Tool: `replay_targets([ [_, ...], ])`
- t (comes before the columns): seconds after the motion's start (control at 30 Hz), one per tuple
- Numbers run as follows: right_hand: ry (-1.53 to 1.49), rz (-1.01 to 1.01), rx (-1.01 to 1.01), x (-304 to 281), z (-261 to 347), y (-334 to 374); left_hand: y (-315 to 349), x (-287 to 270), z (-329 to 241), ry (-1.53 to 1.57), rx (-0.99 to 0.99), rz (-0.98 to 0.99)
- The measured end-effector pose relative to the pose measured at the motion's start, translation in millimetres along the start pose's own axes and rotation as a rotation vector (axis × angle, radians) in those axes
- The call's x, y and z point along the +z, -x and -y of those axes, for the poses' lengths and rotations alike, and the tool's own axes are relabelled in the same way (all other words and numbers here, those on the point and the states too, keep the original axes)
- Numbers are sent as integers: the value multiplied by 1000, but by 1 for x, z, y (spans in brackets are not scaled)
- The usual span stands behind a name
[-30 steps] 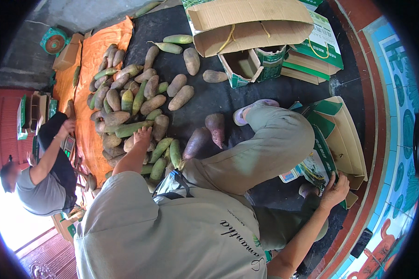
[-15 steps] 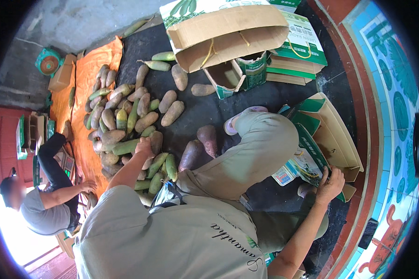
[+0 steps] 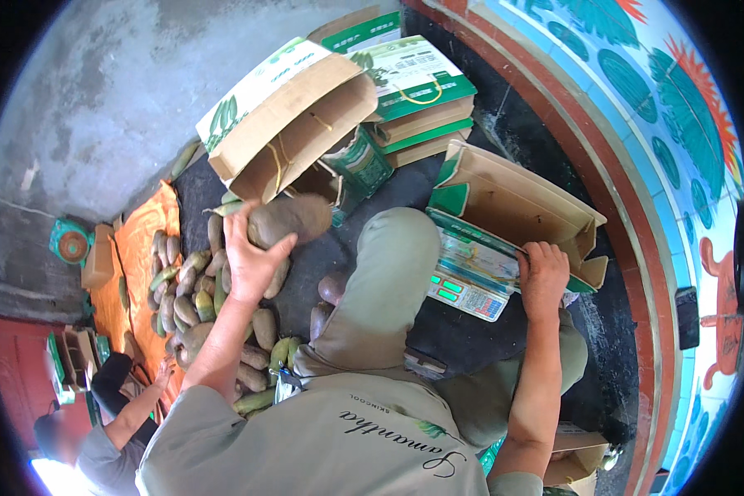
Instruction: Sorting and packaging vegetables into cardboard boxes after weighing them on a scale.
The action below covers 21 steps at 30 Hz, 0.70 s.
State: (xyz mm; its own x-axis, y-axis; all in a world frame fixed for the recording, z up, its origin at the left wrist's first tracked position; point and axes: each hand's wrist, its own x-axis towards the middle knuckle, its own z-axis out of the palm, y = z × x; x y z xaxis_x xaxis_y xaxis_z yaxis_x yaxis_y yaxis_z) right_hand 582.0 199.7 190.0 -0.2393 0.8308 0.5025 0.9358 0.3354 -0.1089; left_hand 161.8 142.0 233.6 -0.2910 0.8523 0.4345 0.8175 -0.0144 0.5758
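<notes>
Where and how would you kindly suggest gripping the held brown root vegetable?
The brown root vegetable is probably best gripped around its left part, coming from the near left, as the left hand does: its long, rounded body extends rightward, with that end uncovered.

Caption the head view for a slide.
Left hand grips a brown root vegetable; right hand touches an open carton.

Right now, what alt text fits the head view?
A person's left hand grips a large brown oblong vegetable; the right hand touches an open green-and-brown cardboard box. Green and brown oblong vegetables lie heaped at left.
</notes>
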Motion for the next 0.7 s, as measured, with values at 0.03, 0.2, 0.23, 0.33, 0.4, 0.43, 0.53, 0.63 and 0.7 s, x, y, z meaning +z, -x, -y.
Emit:
replay_targets([
  [0.03, -19, 4, -4, 0, -1, 1, -14, 1, -18, 62, -2, -26],
  [0.2, -18, 1, -6, 1, -3, 2, -61, 47, -87, 666, -174, 110],
  [0.23, -19, -10, -11, 1, -2, 3, -63, 60, -104, 701, -161, 149],
  [0.33, -30, -1, -22, -2, 1, 0, -65, 118, -126, 510, 68, 237],
  [0.4, -27, -10, -17, -2, -2, 3, -58, 145, -161, 450, 205, 303],
  [0.43, -31, -12, -12, -1, -3, 4, -56, 162, -170, 411, 277, 345],
  [0.53, -29, -17, -24, -2, -2, 2, -46, 210, -190, 486, 332, 422],
  [0.63, -8, 11, -22, 1, -3, 1, -41, 235, -209, 390, 168, 629],
  [0.7, -23, 4, -18, 2, -3, -1, -48, 245, -202, 470, 137, 651],
])
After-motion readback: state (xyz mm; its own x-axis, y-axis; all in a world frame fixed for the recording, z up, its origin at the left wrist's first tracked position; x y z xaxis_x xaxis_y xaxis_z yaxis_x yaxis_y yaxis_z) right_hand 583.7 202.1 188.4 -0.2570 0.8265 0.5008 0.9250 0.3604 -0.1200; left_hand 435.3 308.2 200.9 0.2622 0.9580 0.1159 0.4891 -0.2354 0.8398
